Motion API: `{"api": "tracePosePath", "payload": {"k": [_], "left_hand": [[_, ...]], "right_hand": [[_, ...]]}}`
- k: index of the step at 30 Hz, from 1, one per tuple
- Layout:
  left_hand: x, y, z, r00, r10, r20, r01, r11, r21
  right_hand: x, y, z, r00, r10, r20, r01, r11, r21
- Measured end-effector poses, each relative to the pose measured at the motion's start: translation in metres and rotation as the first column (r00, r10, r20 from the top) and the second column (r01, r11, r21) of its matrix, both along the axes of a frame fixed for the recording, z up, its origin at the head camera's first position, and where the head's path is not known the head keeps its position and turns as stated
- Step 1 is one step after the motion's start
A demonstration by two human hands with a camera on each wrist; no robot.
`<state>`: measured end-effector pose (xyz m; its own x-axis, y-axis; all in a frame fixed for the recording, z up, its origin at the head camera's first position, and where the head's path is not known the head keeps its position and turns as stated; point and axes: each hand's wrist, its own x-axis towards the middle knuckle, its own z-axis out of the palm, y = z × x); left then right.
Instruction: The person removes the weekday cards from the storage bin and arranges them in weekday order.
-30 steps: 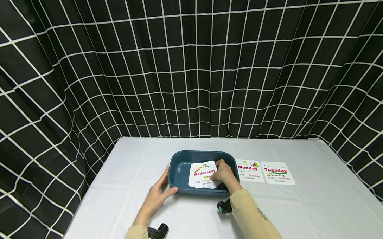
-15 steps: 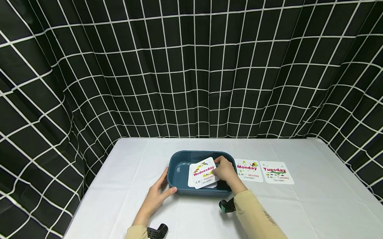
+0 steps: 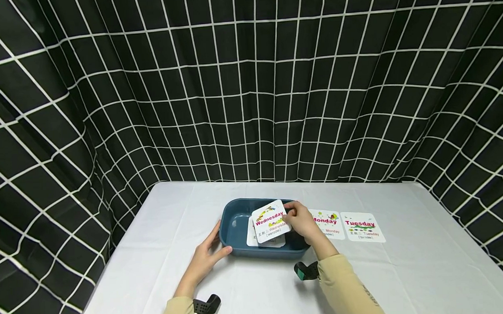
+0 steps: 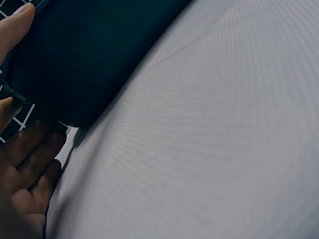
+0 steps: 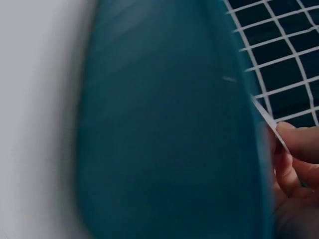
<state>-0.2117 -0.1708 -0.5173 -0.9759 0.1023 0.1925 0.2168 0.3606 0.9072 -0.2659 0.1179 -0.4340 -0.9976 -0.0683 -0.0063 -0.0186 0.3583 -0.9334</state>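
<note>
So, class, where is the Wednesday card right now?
In the head view, the Wednesday card is pinched by the right hand over the blue tray, left of the Monday card.

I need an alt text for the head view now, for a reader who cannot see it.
A person's right hand pinches the Wednesday card over a blue bin holding at least one more card, while the left hand touches the bin's left end. To the right, Monday card and Tuesday card lie on a white table before a black gridded curtain.
</note>
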Motion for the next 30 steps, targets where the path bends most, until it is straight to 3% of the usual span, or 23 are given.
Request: {"api": "tracePosePath", "payload": {"k": [7,13,15,19,24,30], "left_hand": [[0.0,0.0,0.001,1.0,0.002,0.001,-0.002,1.0,-0.006],[-0.001,0.001,0.002,1.0,0.003,0.006,-0.003,1.0,-0.003],[-0.001,0.001,0.001,1.0,0.005,0.008,-0.005,1.0,0.0],[-0.002,0.002,0.0,1.0,-0.004,0.015,0.004,1.0,-0.002],[-0.001,0.001,-0.001,1.0,0.006,0.012,-0.006,1.0,-0.015],[-0.001,0.001,0.0,1.0,0.005,0.015,-0.005,1.0,-0.013]], "right_hand": [[0.001,0.027,0.014,0.999,-0.018,0.028,0.022,0.985,-0.169],[0.007,0.068,0.013,0.99,-0.098,0.099,0.124,0.947,-0.297],[0.009,0.084,0.01,0.983,-0.126,0.135,0.169,0.912,-0.374],[0.015,0.119,0.0,0.967,-0.158,0.202,0.245,0.801,-0.546],[0.022,0.161,-0.012,0.93,-0.222,0.292,0.361,0.691,-0.626],[0.028,0.204,-0.024,0.861,-0.342,0.377,0.508,0.633,-0.584]]}}
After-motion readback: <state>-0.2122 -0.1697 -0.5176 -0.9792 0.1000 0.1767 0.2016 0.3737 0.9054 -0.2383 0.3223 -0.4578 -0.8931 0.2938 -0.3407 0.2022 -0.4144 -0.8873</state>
